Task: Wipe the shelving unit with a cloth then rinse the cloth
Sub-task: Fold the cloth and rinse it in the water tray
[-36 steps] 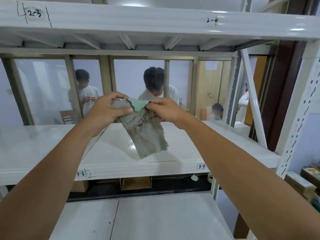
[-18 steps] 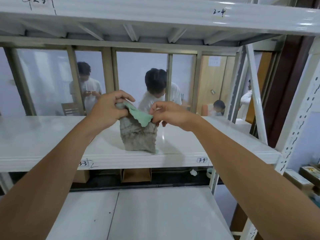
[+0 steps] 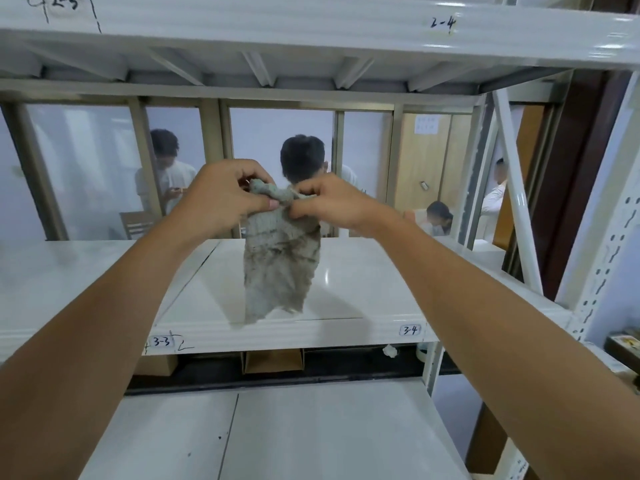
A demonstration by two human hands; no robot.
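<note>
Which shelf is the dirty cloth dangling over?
The middle shelf, the one marked 3-3 and 3-4; the cloth hangs between it and the top shelf.

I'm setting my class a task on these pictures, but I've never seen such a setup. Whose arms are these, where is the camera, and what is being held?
There is no machine here. The two bare arms belong to a person, and every picture comes from one wide-angle camera worn on that person's head, looking forward and down. The left hand and right hand both grip the bunched top of a dirty grey cloth. It hangs over a white shelf marked 3-3 and 3-4 on its front edge. An upper shelf and a lower shelf belong to the same unit. Other people are behind glass.
</note>
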